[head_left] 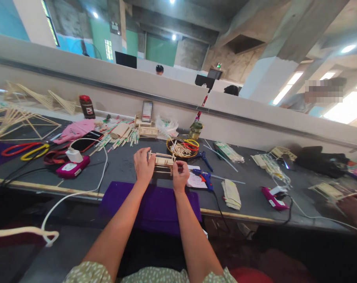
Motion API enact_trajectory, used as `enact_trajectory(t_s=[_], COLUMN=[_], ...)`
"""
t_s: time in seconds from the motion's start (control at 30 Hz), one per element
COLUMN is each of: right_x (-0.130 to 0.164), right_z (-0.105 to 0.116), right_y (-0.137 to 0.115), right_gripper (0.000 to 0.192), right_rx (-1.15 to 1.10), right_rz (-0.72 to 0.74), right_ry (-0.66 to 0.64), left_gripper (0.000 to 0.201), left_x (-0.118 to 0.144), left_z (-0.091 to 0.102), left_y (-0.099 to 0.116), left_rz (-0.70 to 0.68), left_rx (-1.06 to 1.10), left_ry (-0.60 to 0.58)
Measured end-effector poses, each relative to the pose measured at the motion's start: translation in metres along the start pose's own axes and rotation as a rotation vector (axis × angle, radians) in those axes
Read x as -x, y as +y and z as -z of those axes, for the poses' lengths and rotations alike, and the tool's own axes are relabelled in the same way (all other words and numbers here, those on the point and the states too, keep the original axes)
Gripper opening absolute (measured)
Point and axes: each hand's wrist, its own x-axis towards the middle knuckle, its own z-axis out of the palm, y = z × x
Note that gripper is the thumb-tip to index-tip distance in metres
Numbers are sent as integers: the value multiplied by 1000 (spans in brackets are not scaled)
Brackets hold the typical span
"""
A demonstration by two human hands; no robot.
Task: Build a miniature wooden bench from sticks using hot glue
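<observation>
Between my hands is a small wooden stick model (163, 161), a pale frame with a flat panel, held just above the dark table. My left hand (144, 165) closes on its left end, thumb toward me. At the opposite end, the fingers of my right hand (181, 173) pinch the frame's corner. A blue glue gun (206, 179) lies right of my right hand, partly over a white paper sheet (196, 181). Behind the model stands a basket (183, 151) of short wooden sticks, with yellow- and red-handled scissors (193, 144) on it.
A purple cloth (119, 202) hangs over the table's front edge. To the left are a pink power strip (73, 167), a white cable (106, 157), a phone (88, 141) and large scissors (34, 151). A folded cloth (231, 194) and another power strip (274, 199) lie right.
</observation>
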Motion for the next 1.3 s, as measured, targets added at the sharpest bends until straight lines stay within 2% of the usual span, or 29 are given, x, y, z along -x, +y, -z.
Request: enact_trajectory(t_s=[0.07, 0.2, 0.27, 0.33, 0.5, 0.67, 0.77, 1.0, 1.3], right_x=[0, 0, -1, -1, 3, 8, 7, 8, 9], right_z=[0, -3, -4, -4, -1, -5, -9, -11, -11], right_y=[1, 1, 1, 0, -1, 1, 2, 7, 6], right_gripper=[23, 21, 21, 20, 17, 14, 11, 11, 11], right_rx=[-3, -13, -13, -15, 25, 171, 267, 361, 346], right_rz=[2, 18, 22, 37, 104, 155, 178, 187, 264], right_ry=[-17, -49, -68, -72, -23, -112, -117, -100, -99], left_gripper=[35, 25, 26, 26, 4, 12, 21, 45, 45], left_x=[-12, -32, -37, -39, -38, -37, -38, -41, -40], left_z=[3, -1, -7, -12, -16, -17, -18, -13, -15], left_y=[8, 23, 26, 26, 19, 18, 19, 32, 37], left_rz=[-111, -327, -358, -346, -306, -270, -255, -202, -234], left_rx=[13, -27, -84, -144, -186, -205, -215, -207, -256], left_ry=[-125, -503, -627, -703, -731, -703, -716, -871, -915])
